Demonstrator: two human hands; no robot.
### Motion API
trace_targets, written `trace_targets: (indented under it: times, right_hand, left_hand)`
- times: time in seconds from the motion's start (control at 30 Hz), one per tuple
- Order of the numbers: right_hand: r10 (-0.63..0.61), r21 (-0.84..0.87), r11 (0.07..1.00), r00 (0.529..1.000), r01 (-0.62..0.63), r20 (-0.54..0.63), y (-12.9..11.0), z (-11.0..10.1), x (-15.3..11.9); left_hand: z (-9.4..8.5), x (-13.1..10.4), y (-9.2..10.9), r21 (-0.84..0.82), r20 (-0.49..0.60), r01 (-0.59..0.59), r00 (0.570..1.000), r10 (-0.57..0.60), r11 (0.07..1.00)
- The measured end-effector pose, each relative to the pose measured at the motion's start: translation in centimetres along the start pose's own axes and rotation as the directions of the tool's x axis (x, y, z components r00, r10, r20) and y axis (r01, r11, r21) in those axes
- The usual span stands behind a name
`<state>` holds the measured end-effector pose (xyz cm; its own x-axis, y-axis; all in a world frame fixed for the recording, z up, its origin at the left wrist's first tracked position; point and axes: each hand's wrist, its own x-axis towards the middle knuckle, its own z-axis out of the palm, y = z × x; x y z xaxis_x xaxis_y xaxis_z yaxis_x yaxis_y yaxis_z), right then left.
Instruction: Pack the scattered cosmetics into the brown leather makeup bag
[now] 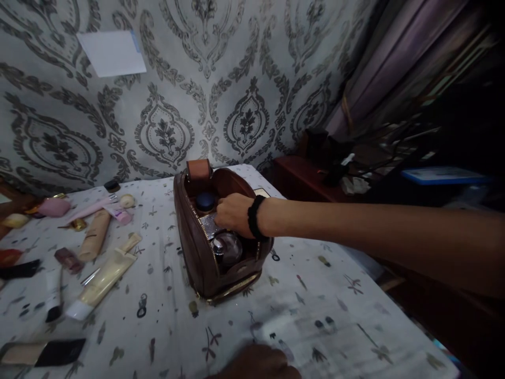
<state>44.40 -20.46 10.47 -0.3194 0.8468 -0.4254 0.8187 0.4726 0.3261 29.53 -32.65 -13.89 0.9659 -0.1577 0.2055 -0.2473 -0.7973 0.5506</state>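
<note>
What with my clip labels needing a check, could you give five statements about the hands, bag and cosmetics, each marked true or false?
1. The right hand reaches into the brown bag. True.
2. The right arm wears a black band. True.
3. The brown bag is zipped shut. False: its top gapes open, showing a round dark-blue item and a glittery silver item.
4. The yellowish tube is inside the brown bag. False: the yellowish tube lies on the patterned cloth, left of the bag in the picture.
5. The left hand is inside the brown bag. False: the left hand is outside it, at the picture's bottom edge.
</note>
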Motion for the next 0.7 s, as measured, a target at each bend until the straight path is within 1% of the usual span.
trace_targets:
  times: [0.13,0.27,0.37,0.47,0.57,0.63,0.7]
  right_hand:
    - [0.024,0.004,1.0,1.0,-0.024,-0.019,0.3,-0.1,-0.1]
    - [0.06,0.026,0.998,0.998,-0.06,-0.01,0.8,0.2,-0.2]
    - [0.085,0.029,0.996,0.996,-0.085,-0.005,0.8,0.4,-0.1]
    - [0.091,0.023,0.996,0.996,-0.09,-0.023,0.6,0.7,0.0]
    - [0.096,0.026,0.995,0.995,-0.095,-0.039,0.5,0.9,0.0]
    - [0.097,0.037,0.995,0.994,-0.096,-0.043,0.5,0.8,0.0]
    - [0.107,0.056,0.993,0.994,-0.106,-0.018,0.5,0.5,-0.2]
  left_hand:
    - [0.2,0.3,0.1,0.024,-0.008,0.023,1.0,-0.023,0.999]
    - [0.4,0.2,0.0,0.04,0.014,-0.016,1.0,0.016,0.999]
    - [0.1,0.0,0.0,0.065,-0.005,-0.03,1.0,0.03,0.997]
    - [-0.5,0.0,0.1,0.088,-0.034,-0.028,0.999,0.031,0.996]
    - [-0.8,0.0,0.3,0.092,-0.038,-0.033,0.999,0.037,0.995]
    - [-0.6,0.1,0.3,0.094,-0.039,-0.028,0.999,0.032,0.995]
    - [-0.3,0.2,0.2,0.096,-0.039,-0.015,0.999,0.019,0.995]
